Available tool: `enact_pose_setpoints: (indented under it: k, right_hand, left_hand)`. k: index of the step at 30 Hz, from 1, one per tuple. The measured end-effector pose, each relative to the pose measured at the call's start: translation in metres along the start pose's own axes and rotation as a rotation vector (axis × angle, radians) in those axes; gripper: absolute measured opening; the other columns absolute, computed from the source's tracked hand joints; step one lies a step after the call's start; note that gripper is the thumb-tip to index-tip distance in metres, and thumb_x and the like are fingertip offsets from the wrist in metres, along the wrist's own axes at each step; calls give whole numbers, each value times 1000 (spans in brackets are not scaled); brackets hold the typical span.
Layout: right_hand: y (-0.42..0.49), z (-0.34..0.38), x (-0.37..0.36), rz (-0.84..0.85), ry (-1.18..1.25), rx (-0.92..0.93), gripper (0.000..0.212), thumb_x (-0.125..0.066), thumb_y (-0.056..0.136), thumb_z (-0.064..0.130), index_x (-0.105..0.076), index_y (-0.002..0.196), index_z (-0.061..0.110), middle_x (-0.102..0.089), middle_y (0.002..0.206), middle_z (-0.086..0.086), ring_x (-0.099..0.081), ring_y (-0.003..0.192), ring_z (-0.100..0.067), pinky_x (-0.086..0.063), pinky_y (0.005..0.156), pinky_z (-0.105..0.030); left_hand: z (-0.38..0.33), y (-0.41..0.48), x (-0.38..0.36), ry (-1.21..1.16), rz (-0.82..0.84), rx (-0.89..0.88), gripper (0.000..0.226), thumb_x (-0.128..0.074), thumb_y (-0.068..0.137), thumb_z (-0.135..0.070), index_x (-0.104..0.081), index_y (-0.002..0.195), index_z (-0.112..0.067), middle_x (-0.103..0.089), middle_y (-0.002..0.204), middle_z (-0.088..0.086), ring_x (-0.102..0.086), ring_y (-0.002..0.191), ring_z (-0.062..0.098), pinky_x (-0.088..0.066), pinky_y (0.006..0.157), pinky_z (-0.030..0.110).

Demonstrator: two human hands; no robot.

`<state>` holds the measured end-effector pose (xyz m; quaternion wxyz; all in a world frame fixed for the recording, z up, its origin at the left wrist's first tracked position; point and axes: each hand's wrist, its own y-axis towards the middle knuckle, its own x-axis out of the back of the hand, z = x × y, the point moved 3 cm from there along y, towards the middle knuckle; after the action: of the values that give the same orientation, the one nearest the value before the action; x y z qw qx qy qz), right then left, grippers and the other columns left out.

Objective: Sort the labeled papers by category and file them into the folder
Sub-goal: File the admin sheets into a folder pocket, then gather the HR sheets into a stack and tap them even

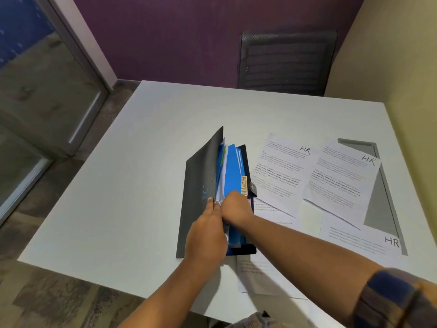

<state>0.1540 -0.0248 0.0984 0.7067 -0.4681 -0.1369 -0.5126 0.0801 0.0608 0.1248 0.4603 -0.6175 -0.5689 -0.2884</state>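
At the middle of the white tabletop (106, 185) stands the dark grey plastic folder (201, 181), cover raised, holding blue dividers (233, 169) and loose white sheets. One tan tab (244, 185) reads ADMIN. Our left hand (205, 233) grips the cover's edge, thumb on its outside. Our right hand (235, 207) is dug in among the dividers with its fingers hidden, so we cannot tell what it pinches. At 3 o'clock from the folder we count three printed white papers marked HR (279, 171), overlapping one grey tray (378, 204).
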Motion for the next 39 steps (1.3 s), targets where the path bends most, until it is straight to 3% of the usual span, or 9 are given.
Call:
enact_pose_setpoints:
  k: [3, 6, 10, 13, 16, 18, 22, 29, 39]
  right_hand:
    - [7, -3, -2, 24, -73, -10, 14, -59, 91, 11, -58, 101, 1, -62, 122, -18, -62, 113, -32, -50, 83, -32]
    - [8, -10, 4, -59, -52, -11, 36, -65, 89, 31, -59, 114, 6, -65, 117, -13, -63, 108, -29, -50, 81, -31]
    - [-10, -36, 24, -150, 92, 38, 20, -66, 85, 33, -67, 91, 14, -71, 92, -2, -69, 85, -21, -53, 74, -27]
    - [-30, -78, 43, -160, 154, 6, 10, -64, 86, 26, -69, 82, 18, -70, 75, 9, -66, 63, -1, -47, 57, -18]
    - [-47, -131, 56, -179, 154, -42, 10, -68, 87, 23, -71, 77, 23, -67, 71, 13, -65, 68, -7, -45, 61, -20]
    - [-60, -165, 62, -188, 180, -98, 12, -68, 88, 19, -71, 78, 24, -68, 70, 13, -63, 65, -1, -42, 56, -14]
    - [-89, -225, 68, -215, 173, -208, 15, -67, 88, 10, -70, 78, 21, -71, 77, 6, -63, 71, -7, -44, 59, -19]
    - [-123, -282, 68, -236, 168, -299, 21, -69, 87, 8, -70, 67, 15, -72, 71, 5, -63, 71, -12, -39, 60, -24]
    - [-122, -319, 73, -251, 266, -314, 19, -74, 85, 13, -71, 68, 19, -74, 71, 4, -69, 74, -18, -46, 66, -27]
  left_hand:
    - [2, 0, 1, 15, 0, 28, 73, -53, 93, -4, -20, 157, -20, -14, 165, -6, -47, 136, 21, -42, 106, 29]
    - [3, 2, -1, 47, 29, 24, 73, -56, 96, -13, -18, 157, -20, -17, 165, -6, -50, 133, 19, -45, 104, 30]
    - [6, 8, -14, 90, 107, 19, 85, -68, 92, -28, -14, 157, -18, -28, 161, -5, -61, 116, 16, -54, 86, 27]
    - [13, 15, -32, 124, 176, 17, 90, -71, 88, -34, -15, 157, -19, -33, 158, -5, -63, 98, 13, -48, 67, 20]
    - [21, 22, -48, 205, 226, 22, 86, -68, 91, -36, -14, 156, -19, -41, 153, -2, -64, 86, 13, -53, 69, 23]
    - [20, 23, -55, 312, 284, -29, 73, -62, 95, -30, -20, 154, -22, -23, 163, 3, -65, 108, 22, -58, 81, 32]
    - [20, 21, -64, 380, 374, -49, 70, -53, 97, -12, -19, 155, -27, -6, 166, 10, -36, 141, 41, -50, 101, 48]
    - [44, 23, -102, 337, 355, 39, 62, -46, 102, -33, -19, 156, -20, -7, 167, 5, -15, 152, 30, -40, 111, 44]
    - [37, 19, -116, 378, 367, 155, 73, -43, 98, -49, -13, 157, -19, 3, 167, 0, -3, 154, 24, -44, 105, 46]
